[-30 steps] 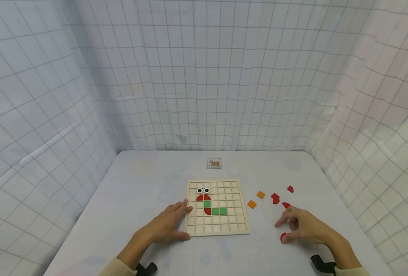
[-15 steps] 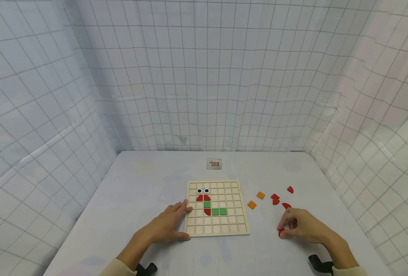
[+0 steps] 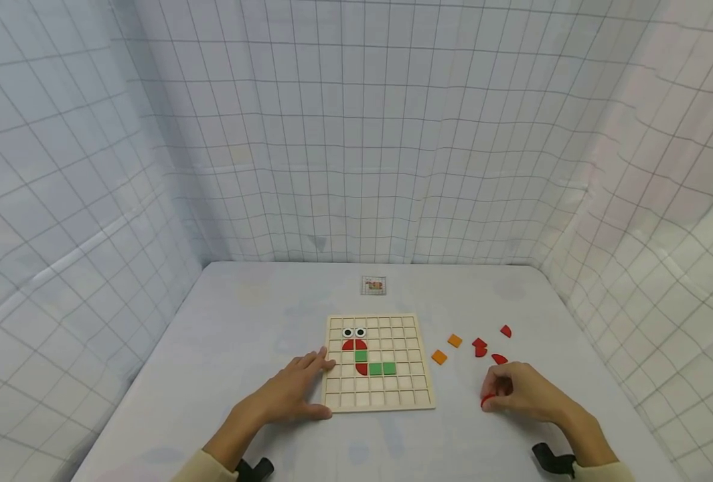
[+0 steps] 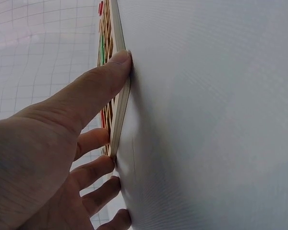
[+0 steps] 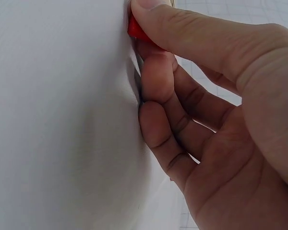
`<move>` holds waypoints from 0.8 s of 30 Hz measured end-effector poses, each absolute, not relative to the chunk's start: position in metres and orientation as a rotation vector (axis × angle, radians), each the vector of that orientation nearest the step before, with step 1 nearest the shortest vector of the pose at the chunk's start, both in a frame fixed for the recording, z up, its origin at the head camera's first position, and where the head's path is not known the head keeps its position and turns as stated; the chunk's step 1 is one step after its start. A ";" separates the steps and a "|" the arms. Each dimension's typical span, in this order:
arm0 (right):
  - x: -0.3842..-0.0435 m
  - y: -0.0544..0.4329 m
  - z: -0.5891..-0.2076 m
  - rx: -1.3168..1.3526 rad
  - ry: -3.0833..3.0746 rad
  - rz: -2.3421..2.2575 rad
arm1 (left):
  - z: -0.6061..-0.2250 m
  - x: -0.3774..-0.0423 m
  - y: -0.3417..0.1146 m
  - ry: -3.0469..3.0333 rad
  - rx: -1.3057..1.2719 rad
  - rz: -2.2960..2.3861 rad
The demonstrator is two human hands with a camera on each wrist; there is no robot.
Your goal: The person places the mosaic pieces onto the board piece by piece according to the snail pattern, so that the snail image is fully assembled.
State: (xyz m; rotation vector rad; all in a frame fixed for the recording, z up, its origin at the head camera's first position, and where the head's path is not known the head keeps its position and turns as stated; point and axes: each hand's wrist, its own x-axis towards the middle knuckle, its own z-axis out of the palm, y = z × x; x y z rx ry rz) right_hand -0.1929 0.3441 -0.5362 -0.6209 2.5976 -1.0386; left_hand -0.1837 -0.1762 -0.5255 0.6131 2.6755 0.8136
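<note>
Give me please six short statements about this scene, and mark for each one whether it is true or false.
1. The right hand pinches a red piece. True.
2. The left hand touches the board. True.
3. The right hand also touches the board. False: it is to the right of the board, apart from it.
4. Two orange pieces lie on the table. True.
5. The orange pieces touch each other. False: there is a gap between them.
6. Every piece on the board is red. False: three green pieces and two eye pieces also sit there.
</note>
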 end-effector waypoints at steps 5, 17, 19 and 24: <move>-0.193 0.342 -0.535 -0.615 2.589 -1.042 | -0.524 -0.185 -0.176 2.673 0.621 0.816; -0.191 0.341 -0.532 -0.607 2.555 -1.074 | -0.527 -0.185 -0.177 2.675 0.606 0.825; -0.191 0.341 -0.532 -0.613 2.559 -1.069 | -0.528 -0.184 -0.177 2.677 0.611 0.822; -0.193 0.340 -0.532 -0.639 2.574 -1.060 | -0.529 -0.184 -0.178 2.680 0.631 0.819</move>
